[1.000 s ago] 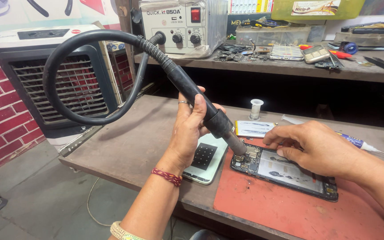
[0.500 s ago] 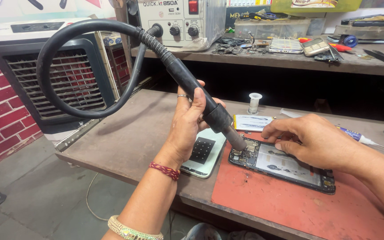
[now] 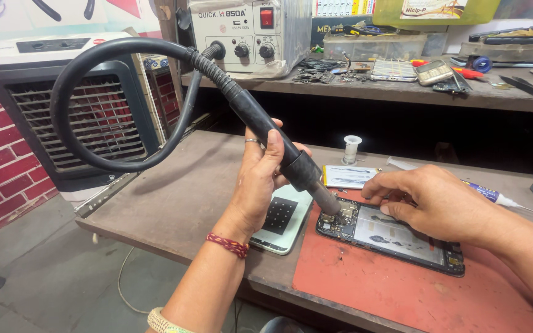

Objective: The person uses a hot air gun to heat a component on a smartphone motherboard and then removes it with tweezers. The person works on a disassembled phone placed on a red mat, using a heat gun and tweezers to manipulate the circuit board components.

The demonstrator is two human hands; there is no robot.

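My left hand (image 3: pixel 259 179) grips the black handle of a hot air tool (image 3: pixel 279 145), its metal nozzle tip angled down onto the top corner of an opened phone (image 3: pixel 390 237). A thick black hose (image 3: pixel 87 68) loops from the handle back to a grey station box (image 3: pixel 248 31) on the shelf. The opened phone lies on a red mat (image 3: pixel 396 290). My right hand (image 3: pixel 430 200) rests on the phone's upper edge, fingers pinched on a thin tool I cannot make out.
A pale green phone back cover (image 3: pixel 282 222) lies left of the mat. A small white spool (image 3: pixel 352 148), a flat white packet (image 3: pixel 348 177) and a glue tube (image 3: pixel 491 196) sit behind. An air cooler (image 3: pixel 75 111) stands left. The shelf holds several tools and phones.
The view has shifted slightly; the nozzle stays on the phone's top corner and both hands hold nearly the same positions.
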